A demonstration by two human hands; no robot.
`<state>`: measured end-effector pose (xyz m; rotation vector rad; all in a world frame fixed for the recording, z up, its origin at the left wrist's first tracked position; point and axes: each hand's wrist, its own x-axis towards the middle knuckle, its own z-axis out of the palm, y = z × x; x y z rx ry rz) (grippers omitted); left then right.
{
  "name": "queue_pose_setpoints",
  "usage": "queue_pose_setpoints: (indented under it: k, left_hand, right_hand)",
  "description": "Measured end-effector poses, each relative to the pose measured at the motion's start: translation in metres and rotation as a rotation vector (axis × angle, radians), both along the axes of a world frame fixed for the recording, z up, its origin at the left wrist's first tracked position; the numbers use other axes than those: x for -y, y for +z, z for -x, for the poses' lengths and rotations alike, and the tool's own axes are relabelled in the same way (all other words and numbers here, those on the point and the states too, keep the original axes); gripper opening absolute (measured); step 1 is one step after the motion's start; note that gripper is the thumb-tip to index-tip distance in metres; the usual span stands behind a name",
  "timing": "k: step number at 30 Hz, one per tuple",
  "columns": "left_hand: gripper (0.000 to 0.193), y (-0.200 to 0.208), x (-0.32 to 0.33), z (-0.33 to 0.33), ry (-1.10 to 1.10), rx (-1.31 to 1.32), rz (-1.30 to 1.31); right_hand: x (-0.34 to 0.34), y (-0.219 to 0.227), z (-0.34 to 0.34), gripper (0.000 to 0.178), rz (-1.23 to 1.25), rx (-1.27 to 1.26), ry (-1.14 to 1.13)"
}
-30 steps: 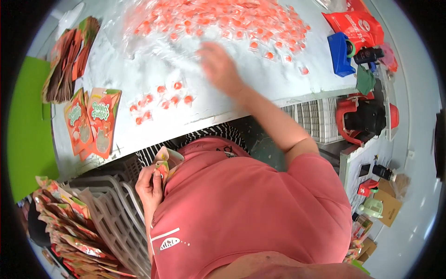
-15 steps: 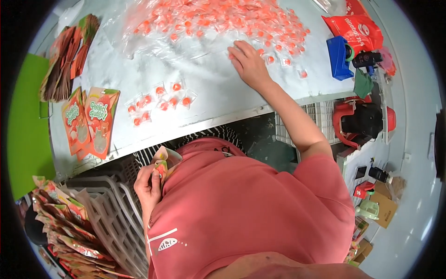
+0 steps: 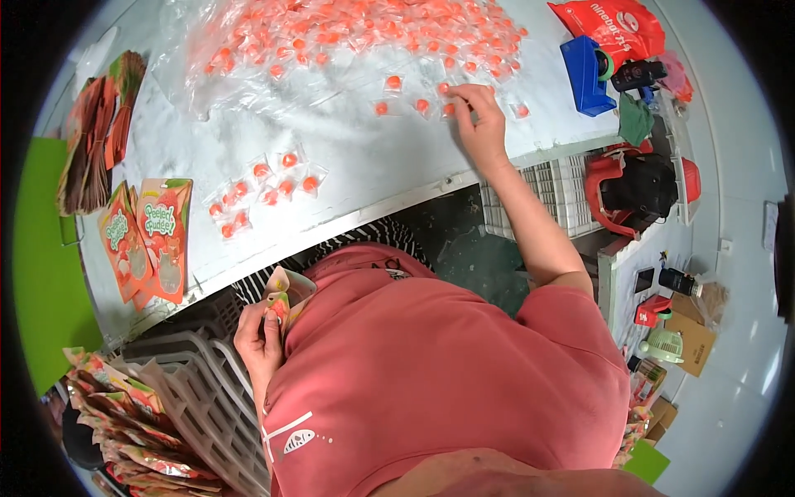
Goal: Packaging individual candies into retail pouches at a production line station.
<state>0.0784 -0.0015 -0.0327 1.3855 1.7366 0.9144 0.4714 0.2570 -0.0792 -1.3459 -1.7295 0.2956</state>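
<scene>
My left hand (image 3: 259, 338) is closed around an orange-and-green candy pouch (image 3: 278, 308), held against my shirt at the table's front edge. The pouch's pale mouth gapes upward. Over the table my right hand (image 3: 483, 126) has its fingers bent, thumb and forefinger apart. Its fingertips touch small clear-wrapped red candies (image 3: 422, 107) near the front of a large pile. That pile of wrapped candies (image 3: 356, 29) spreads over the far part of the table. Nearer to me on the left lies a separate small group of wrapped candies (image 3: 269, 197).
Two printed pouches (image 3: 168, 240) and bundles of flat pouches (image 3: 87, 137) lie at the table's left. Plastic crates (image 3: 186, 389) and a stack of pouches (image 3: 137, 431) are below left. A blue tape dispenser (image 3: 586, 79) and red bag (image 3: 613, 29) sit at the right. A white basket (image 3: 546, 197) is beneath.
My right hand has come nearer and slightly right, its fingers now bent. Several candies now lie apart in front of the pile. The left hand still holds the pouch. The view has shifted slightly.
</scene>
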Motion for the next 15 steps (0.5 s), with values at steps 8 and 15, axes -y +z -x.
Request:
queue_pose_setpoints:
  k: [8,15]
  left_hand:
    - [0.008,0.000,0.003,0.001,0.013,-0.007,0.015]
    - [0.007,0.003,0.001,0.000,-0.006,-0.017,0.022]
  right_hand:
    - [0.010,-0.010,0.011,0.020,-0.056,0.322,0.053]
    - [0.008,-0.009,0.016,0.020,-0.121,0.237,-0.017]
